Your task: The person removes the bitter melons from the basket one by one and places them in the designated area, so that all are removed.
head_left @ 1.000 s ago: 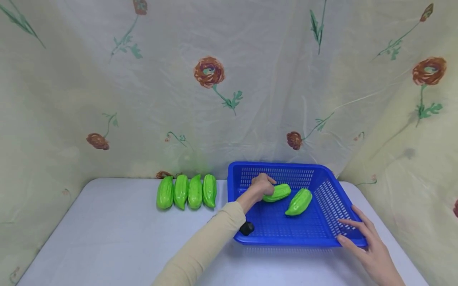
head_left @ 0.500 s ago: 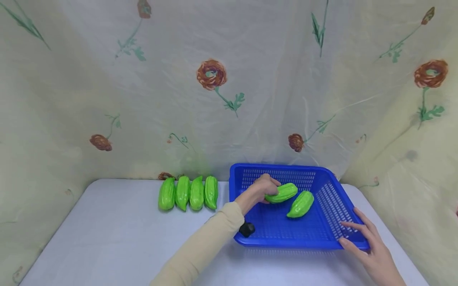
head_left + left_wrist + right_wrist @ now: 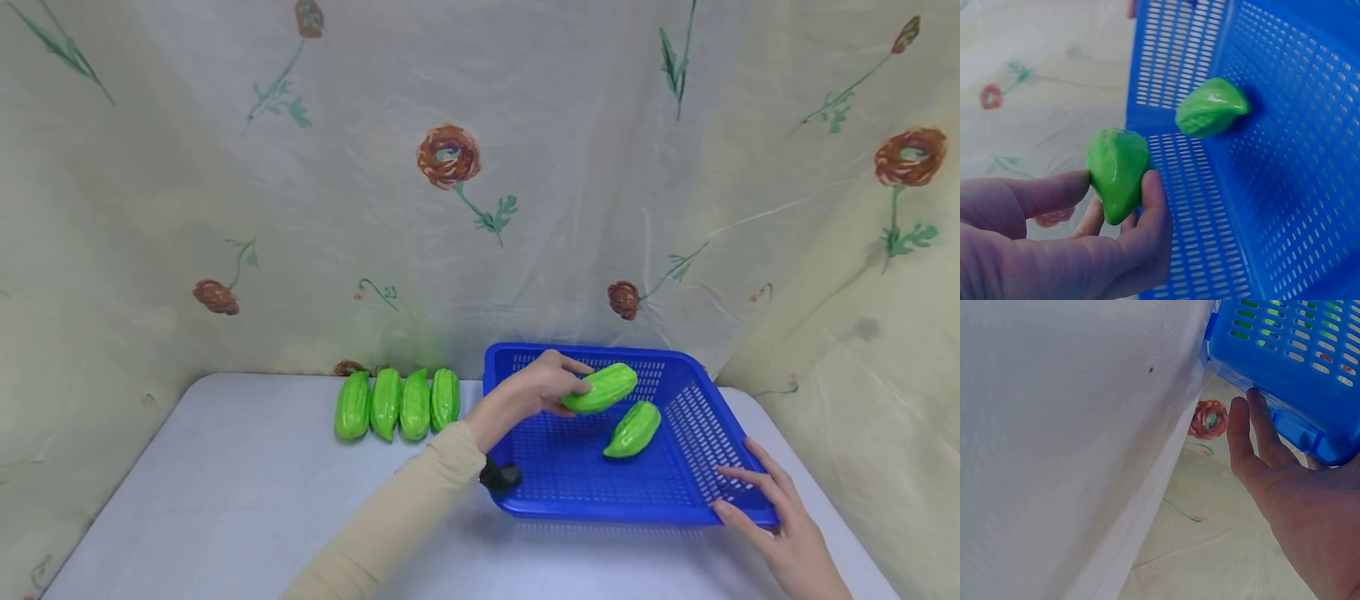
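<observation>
My left hand (image 3: pixel 553 382) grips a green bitter gourd (image 3: pixel 602 388) above the floor of the blue basket (image 3: pixel 600 505). In the left wrist view, the thumb and fingers of this hand hold the gourd (image 3: pixel 1116 172) from both sides, its pointed end towards the palm. A second gourd (image 3: pixel 633 429) lies in the basket, just in front and to the right of the held one. My right hand (image 3: pixel 787 525) rests at the basket's front right corner with fairly straight, spread fingers; in the right wrist view two fingertips touch the basket's outside.
Several more green gourds (image 3: pixel 397 405) lie side by side on the white table (image 3: pixel 247 492), left of the basket. A flowered curtain (image 3: pixel 337 183) hangs close behind the table and along its sides. A black strap piece (image 3: pixel 501 476) sits at the left wrist.
My left hand has taken hold of the gourd and raised it off the basket floor, up and slightly right. My right hand keeps its place at the corner.
</observation>
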A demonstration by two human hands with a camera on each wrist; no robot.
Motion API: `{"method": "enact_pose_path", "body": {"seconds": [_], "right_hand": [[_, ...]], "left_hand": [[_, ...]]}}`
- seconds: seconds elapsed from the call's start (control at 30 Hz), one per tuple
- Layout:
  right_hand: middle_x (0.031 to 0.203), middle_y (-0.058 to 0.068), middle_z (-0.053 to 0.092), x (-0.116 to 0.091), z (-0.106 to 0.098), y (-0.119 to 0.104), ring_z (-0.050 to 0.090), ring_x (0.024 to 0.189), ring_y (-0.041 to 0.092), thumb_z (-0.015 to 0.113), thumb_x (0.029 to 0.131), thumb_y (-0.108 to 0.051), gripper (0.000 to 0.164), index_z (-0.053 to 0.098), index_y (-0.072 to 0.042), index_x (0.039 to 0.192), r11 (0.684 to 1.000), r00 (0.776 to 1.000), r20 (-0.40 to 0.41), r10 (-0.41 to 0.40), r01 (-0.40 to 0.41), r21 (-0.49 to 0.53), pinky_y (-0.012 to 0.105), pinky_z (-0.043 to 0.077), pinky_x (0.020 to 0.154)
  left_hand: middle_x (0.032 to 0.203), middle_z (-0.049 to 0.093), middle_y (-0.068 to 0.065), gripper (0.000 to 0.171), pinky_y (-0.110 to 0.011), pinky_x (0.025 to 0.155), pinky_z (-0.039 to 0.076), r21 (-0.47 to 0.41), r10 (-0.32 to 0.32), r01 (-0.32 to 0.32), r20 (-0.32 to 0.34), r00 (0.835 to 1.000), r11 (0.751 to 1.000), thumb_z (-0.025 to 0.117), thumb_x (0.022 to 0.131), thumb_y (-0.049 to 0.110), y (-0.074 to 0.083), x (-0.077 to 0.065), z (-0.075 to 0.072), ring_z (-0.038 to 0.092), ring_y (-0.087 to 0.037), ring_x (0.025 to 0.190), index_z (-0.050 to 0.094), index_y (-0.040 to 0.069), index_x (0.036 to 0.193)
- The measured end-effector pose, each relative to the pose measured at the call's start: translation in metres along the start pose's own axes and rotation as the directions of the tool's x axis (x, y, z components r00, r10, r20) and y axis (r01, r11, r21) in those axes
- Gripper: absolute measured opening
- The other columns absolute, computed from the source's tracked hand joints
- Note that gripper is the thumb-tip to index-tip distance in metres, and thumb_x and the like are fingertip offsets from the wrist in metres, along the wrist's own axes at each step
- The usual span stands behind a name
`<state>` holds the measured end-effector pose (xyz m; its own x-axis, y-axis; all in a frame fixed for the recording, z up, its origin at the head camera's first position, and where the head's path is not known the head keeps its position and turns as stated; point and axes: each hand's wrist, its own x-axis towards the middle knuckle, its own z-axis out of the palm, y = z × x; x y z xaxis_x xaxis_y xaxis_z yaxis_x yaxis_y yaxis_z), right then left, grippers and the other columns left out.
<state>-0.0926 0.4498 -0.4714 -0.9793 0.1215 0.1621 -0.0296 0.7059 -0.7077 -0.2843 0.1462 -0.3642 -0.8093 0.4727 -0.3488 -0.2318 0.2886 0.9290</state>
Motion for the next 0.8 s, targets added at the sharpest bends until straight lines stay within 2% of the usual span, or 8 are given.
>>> {"method": "enact_pose_path", "body": {"seconds": [0.17,0.37,0.47,0.5,0.6,0.67,0.73,0.8], "right_hand": [[0.183,-0.015,0.003,-0.001,0.001,0.002,-0.002,0.171,0.028,0.066,0.108,-0.022,0.044,0.057,-0.008,0.149,1.000,1.000,-0.013,-0.023,0.023,0.001,0.089,0.013,0.119],[0.182,-0.018,0.004,-0.001,0.002,0.002,-0.001,0.171,0.031,0.066,0.108,-0.023,0.044,0.057,-0.009,0.149,1.000,1.000,-0.017,-0.024,0.024,-0.003,0.090,0.015,0.117],[0.182,-0.018,0.005,-0.002,0.002,0.003,0.001,0.171,0.023,0.065,0.108,-0.023,0.043,0.057,-0.011,0.149,0.999,0.999,-0.024,-0.029,0.028,-0.028,0.055,0.011,0.138],[0.182,-0.019,0.005,-0.002,0.002,0.003,0.002,0.170,0.021,0.065,0.108,-0.023,0.043,0.058,-0.011,0.149,0.999,0.999,-0.027,-0.033,0.032,-0.038,0.036,0.011,0.137],[0.181,-0.021,0.005,-0.002,0.002,0.003,0.003,0.170,0.018,0.064,0.109,-0.023,0.043,0.057,-0.012,0.150,0.998,0.999,-0.028,-0.032,0.031,-0.052,0.015,0.007,0.125],[0.181,-0.021,0.005,-0.002,0.003,0.003,0.002,0.171,0.021,0.064,0.109,-0.023,0.043,0.057,-0.012,0.150,0.998,0.999,-0.026,-0.033,0.031,-0.048,0.021,0.008,0.129],[0.181,-0.022,0.004,-0.002,0.003,0.003,0.001,0.171,0.022,0.064,0.109,-0.022,0.044,0.057,-0.010,0.150,0.999,0.999,-0.023,-0.036,0.035,-0.026,0.049,0.008,0.136],[0.181,-0.021,0.004,-0.002,0.003,0.003,0.000,0.171,0.022,0.065,0.109,-0.022,0.044,0.057,-0.009,0.150,0.999,0.999,-0.019,-0.033,0.033,-0.017,0.058,0.008,0.136]], "left_hand": [[0.127,0.069,-0.017,0.040,-0.045,0.099,0.065,-0.083,0.029,-0.026,0.031,0.999,0.996,0.063,0.107,0.004,0.000,-0.009,-0.012,0.063,-0.013,0.082,0.065,0.002,0.147],[0.149,0.060,-0.022,0.044,-0.054,0.114,0.056,-0.133,0.065,-0.054,0.080,0.995,0.990,0.059,0.110,0.005,-0.005,-0.024,-0.029,0.065,-0.015,0.094,0.057,0.001,0.153],[0.154,0.057,-0.021,0.045,-0.054,0.115,0.055,-0.135,0.084,-0.072,0.086,0.993,0.988,0.058,0.111,0.007,-0.009,-0.032,-0.038,0.065,-0.016,0.099,0.056,0.002,0.155],[0.155,0.056,-0.021,0.045,-0.054,0.114,0.056,-0.130,0.089,-0.078,0.084,0.993,0.988,0.058,0.111,0.008,-0.011,-0.035,-0.041,0.065,-0.017,0.100,0.055,0.003,0.156],[0.160,0.053,-0.021,0.046,-0.054,0.116,0.054,-0.139,0.106,-0.094,0.082,0.991,0.986,0.056,0.112,0.008,-0.016,-0.043,-0.051,0.067,-0.022,0.112,0.053,0.003,0.158],[0.163,0.049,-0.021,0.047,-0.056,0.118,0.053,-0.155,0.116,-0.102,0.084,0.990,0.983,0.055,0.112,0.007,-0.019,-0.048,-0.058,0.066,-0.028,0.125,0.050,0.002,0.159],[0.165,0.047,-0.021,0.048,-0.056,0.118,0.052,-0.172,0.121,-0.106,0.078,0.990,0.979,0.054,0.113,0.007,-0.023,-0.052,-0.064,0.063,-0.034,0.135,0.048,0.002,0.161],[0.163,0.049,-0.022,0.048,-0.055,0.117,0.053,-0.187,0.128,-0.114,0.062,0.990,0.976,0.054,0.113,0.008,-0.027,-0.057,-0.069,0.063,-0.033,0.135,0.047,0.001,0.160]]}}
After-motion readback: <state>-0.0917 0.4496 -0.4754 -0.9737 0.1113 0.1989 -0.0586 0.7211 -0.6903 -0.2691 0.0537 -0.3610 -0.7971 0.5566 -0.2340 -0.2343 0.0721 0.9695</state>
